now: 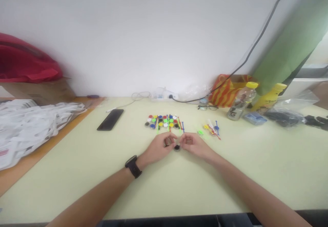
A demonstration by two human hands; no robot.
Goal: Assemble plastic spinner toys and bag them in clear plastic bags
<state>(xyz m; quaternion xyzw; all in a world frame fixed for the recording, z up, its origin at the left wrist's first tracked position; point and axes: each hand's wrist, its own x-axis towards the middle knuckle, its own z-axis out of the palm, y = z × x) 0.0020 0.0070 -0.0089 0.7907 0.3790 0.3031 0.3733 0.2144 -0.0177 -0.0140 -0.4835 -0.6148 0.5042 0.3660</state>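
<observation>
My left hand (162,147), with a black watch on its wrist, has its fingers curled in and the thumb tip against a small black disc (177,147) with a pale, clear-looking rim. Facing it from the other side is my right hand (194,145), its thumb and fingertips pinched together close to the disc. Whatever lies between those right fingertips is too small to make out. Just beyond my hands sits a cluster of small coloured discs (165,120) with thin arrow-shaped pieces among them. More arrow pieces (212,129) and a bright green piece (200,132) lie to the right.
A black phone (110,120) lies left on the pale table (102,186). White straps (38,121) are heaped at far left. Along the back are a power strip (164,95), cable and glasses (207,107). Two bottles (242,102) and a striped bag (222,90) stand right.
</observation>
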